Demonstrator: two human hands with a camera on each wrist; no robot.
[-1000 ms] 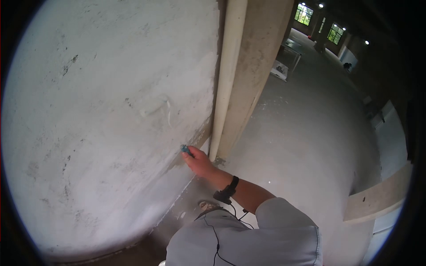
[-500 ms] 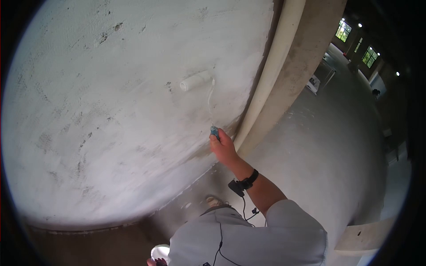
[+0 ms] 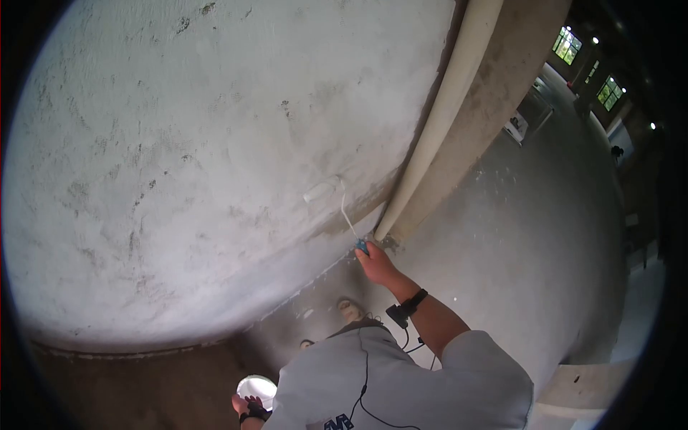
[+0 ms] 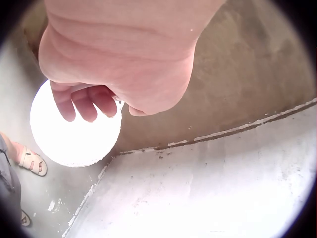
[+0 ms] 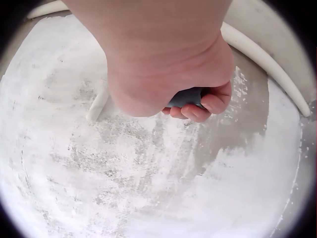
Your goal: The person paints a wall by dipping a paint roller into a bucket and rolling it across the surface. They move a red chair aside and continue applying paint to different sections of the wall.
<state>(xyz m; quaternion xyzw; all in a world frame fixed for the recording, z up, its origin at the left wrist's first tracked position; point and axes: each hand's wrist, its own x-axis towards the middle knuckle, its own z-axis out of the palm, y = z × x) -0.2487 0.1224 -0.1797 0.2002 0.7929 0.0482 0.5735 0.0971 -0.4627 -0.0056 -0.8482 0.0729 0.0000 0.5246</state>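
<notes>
My right hand (image 3: 380, 266) grips the blue handle (image 3: 362, 246) of a paint roller. The white roller sleeve (image 3: 321, 190) lies against the lower part of a patchy white wall (image 3: 179, 236), its thin wire frame bending down to the handle. In the right wrist view the fingers (image 5: 195, 113) curl round the dark handle, and the sleeve (image 5: 97, 106) is partly hidden behind the wrist. Low at my left side, my left hand (image 3: 247, 407) holds a round white bucket (image 3: 256, 378). Its fingers (image 4: 85, 105) curl over the bucket in the left wrist view; glare hides what is inside.
A pale vertical pipe (image 3: 441, 118) and a bare concrete column (image 3: 484, 125) stand at the wall's right edge. Grey floor (image 3: 494, 272) stretches away on the right. A sandalled foot (image 3: 350, 309) is near the wall base. A brown wall (image 3: 143, 380) meets it on the left.
The roller has travelled down the wall with my right hand. The head view has shifted, so the wall and pipe appear further right, and the bucket and left hand have come into sight.
</notes>
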